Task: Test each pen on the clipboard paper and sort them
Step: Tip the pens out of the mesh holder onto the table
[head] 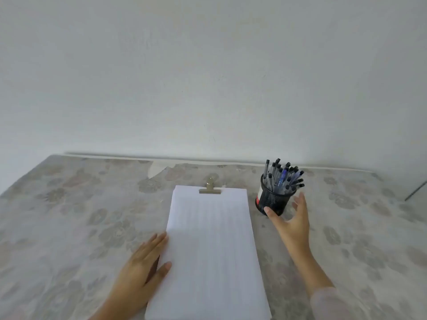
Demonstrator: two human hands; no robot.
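Observation:
A clipboard with blank white paper [209, 239] lies in front of me, held by a brass clip [210, 188] at its far end. To its right stands a black mesh pen holder [273, 199] filled with several pens [283, 175], most with dark caps, some blue. My right hand [292, 221] is spread open around the holder's near right side, thumb touching its base. My left hand [144, 266] rests flat on the left edge of the paper, fingers extended, holding nothing.
The table [69, 215] is covered with a faded floral cloth and ends at a white wall. A torn patch of the cloth [154, 169] shows at the back edge. A thin dark line [416, 190] sits at the far right.

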